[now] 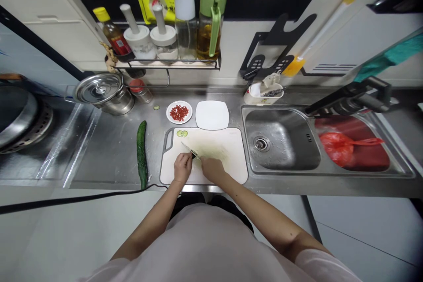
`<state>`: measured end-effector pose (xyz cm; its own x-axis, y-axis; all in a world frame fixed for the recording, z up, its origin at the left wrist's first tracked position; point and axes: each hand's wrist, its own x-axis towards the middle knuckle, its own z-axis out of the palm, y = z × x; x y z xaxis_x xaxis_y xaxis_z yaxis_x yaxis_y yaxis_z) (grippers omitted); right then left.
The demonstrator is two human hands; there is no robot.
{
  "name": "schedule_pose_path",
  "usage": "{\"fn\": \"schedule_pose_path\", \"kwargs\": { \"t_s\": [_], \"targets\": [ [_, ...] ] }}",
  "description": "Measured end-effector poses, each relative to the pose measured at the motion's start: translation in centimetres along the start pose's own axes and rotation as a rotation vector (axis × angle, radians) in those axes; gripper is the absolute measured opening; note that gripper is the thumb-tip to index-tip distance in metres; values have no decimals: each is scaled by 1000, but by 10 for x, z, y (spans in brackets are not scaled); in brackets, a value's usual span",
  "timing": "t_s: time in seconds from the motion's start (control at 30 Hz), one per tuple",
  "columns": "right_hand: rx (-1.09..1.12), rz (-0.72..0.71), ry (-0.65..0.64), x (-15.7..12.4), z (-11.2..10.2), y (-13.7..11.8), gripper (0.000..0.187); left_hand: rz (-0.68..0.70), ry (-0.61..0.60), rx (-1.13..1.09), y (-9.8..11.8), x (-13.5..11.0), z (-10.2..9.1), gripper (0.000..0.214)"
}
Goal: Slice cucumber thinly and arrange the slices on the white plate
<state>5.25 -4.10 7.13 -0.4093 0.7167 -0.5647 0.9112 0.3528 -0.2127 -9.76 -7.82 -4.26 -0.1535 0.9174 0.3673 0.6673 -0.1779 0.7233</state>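
Observation:
My right hand is closed around the handle of a small knife, whose blade points up and left over the white cutting board. Close beside the blade, my left hand is closed, with its fingertips on a small dark green piece of cucumber, mostly hidden by fingers and knife. A few thin cucumber slices lie at the board's upper left corner. Left of the board, a long whole cucumber rests on the steel counter.
Behind the board stand a plate of chopped red pieces and a white plate. The sink is on the right, holding a red bag in its far basin. A lidded pot stands back left, below a seasoning rack.

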Motion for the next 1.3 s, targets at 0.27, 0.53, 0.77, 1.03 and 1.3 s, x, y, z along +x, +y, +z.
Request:
{"fn": "schedule_pose_path", "kwargs": {
  "t_s": [0.27,0.53,0.77,1.03,1.3],
  "targets": [
    [-16,-8,6,5,1,1,33,-1,-2,-6,-2,0,1,18],
    [5,8,-21,3,0,2,33,2,-2,8,-3,-1,2,18],
    [-13,0,0,10,5,2,31,-7,-6,-3,-2,-1,2,19],
    [3,1,50,15,11,1,29,10,12,1,-1,0,2,19],
    [-14,14,94,-1,4,11,33,13,39,12,2,3,0,18]
  ]
}}
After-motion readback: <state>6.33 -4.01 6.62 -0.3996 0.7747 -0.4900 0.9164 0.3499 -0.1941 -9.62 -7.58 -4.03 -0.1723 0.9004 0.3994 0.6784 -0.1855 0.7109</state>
